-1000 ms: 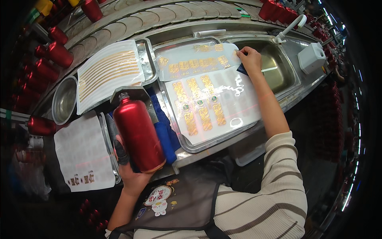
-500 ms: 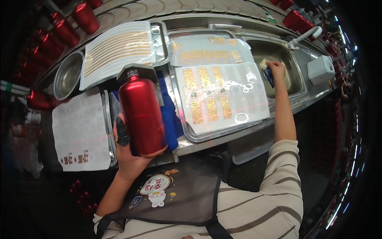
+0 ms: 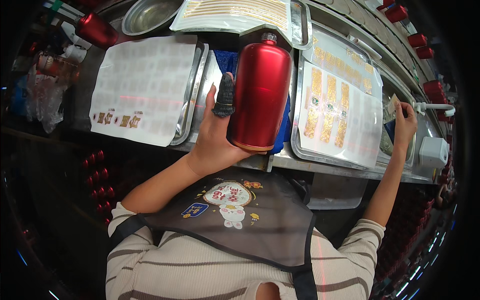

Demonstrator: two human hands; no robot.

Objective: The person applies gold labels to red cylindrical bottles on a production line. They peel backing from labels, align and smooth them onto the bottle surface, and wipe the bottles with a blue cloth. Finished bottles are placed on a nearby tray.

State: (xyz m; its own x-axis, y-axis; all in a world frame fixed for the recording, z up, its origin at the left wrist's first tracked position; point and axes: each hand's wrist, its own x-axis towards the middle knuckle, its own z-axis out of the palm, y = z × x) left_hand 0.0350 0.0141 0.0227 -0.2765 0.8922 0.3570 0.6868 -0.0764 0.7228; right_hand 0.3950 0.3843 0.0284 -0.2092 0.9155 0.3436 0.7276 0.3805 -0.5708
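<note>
My left hand [image 3: 215, 132] is closed round the lower part of a shiny red bottle [image 3: 261, 95], which stands upright against its palm. A black ribbed cover with a band sits on one finger. Over the sink [image 3: 411, 152] at the right, my right hand [image 3: 405, 125] pinches a small pale, flat piece [image 3: 392, 103]. Something dark blue [image 3: 389, 129] shows beside that hand; whether the hand holds it is not clear. Between the hands, a tray [image 3: 295, 134] carries white sheets with gold patterned strips [image 3: 328, 107]. A blue cloth [image 3: 281, 131] lies partly hidden behind the bottle.
At the left, a white sheet [image 3: 145, 75] with a few small gold and dark decals lies on another tray [image 3: 189, 120]. A metal bowl [image 3: 150, 17] and a sheet of gold lines [image 3: 230, 15] are behind. A faucet [image 3: 435, 107] and a white jug [image 3: 433, 152] flank the sink.
The view has swung left, so everything sits farther right in it. The bottle is still in my left hand. My right hand stays at the sink, with the pale piece raised near the faucet.
</note>
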